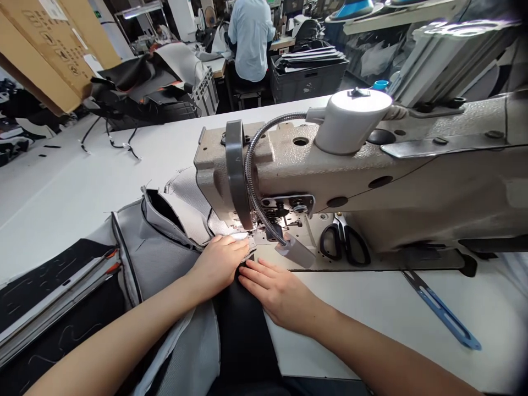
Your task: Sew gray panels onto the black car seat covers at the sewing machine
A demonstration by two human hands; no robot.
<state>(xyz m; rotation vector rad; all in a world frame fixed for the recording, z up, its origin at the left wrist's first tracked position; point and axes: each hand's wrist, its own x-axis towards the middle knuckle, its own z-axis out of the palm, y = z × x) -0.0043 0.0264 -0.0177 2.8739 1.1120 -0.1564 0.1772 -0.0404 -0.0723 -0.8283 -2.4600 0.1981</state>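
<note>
A beige industrial sewing machine head (330,176) fills the right of the view, with its needle area (251,234) just past my left hand (218,265). That hand lies curled over a sewn grey mesh fabric piece (159,258), gripping it close to the presser foot. My right hand (280,291) rests flat with fingers apart, its fingertips on the edge of a black fabric panel (243,330) and its palm over the white table (363,308). The stitching point itself is hidden by the machine's lamp neck and my left fingers.
Black-handled scissors (344,242) lie behind the machine head, and a blue-edged metal ruler (441,311) lies at the right. Black and grey panels (53,297) are stacked at the left. Beyond the table, a person in a pale blue shirt (251,41) sits working near crates (309,77).
</note>
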